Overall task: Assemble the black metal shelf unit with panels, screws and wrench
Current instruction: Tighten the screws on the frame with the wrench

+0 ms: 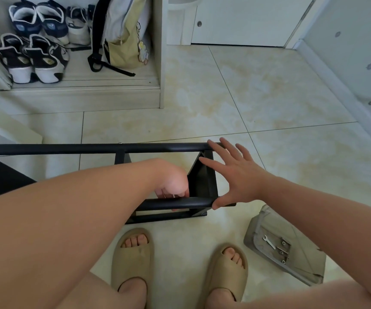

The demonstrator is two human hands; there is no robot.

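At frame centre the black shelf frame (91, 149) lay on the tiled floor (224, 97), with the right hand (236, 177) spread open against its end panel (202, 181) and the left hand (171, 184) curled inside the frame, where I could not tell whether its fingers held anything.

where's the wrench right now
In the head view the wrench lies at lower right on a grey pack on the floor, beside small metal brackets, right of the right slipper.

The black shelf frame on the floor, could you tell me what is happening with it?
A person bends over the black shelf frame. The left hand, curled, reaches inside near the front rail; whether it holds anything is unclear. The open right hand braces the end panel. The wrench lies unused on a grey bag.
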